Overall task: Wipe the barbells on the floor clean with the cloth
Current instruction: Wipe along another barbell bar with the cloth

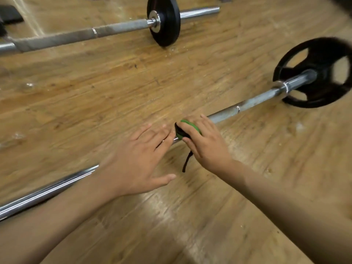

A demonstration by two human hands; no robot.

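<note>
In the head view, a near barbell (251, 104) is seen lying on a wooden floor (95, 82), its bar running from the lower left up to a black plate (314, 73) with cut-outs at the right edge. A green and black cloth (187, 128) is wrapped over the middle of this bar and is gripped by the right hand (207, 143) – the fingers are curled over the top of it and the thumb is set against its near side. A thin black strip (186, 161) is seen hanging from the cloth down towards the floor. The left hand (139, 164) is held wide, with fingers straight and spread, above the bar just to the left of the cloth; its fingertips are blurred, and whether the bar is touched cannot be told. A far barbell (114, 30) is laid on the floor well apart from the first, near the top of the view – a small black plate (165, 21) is fitted on its right end.
</note>
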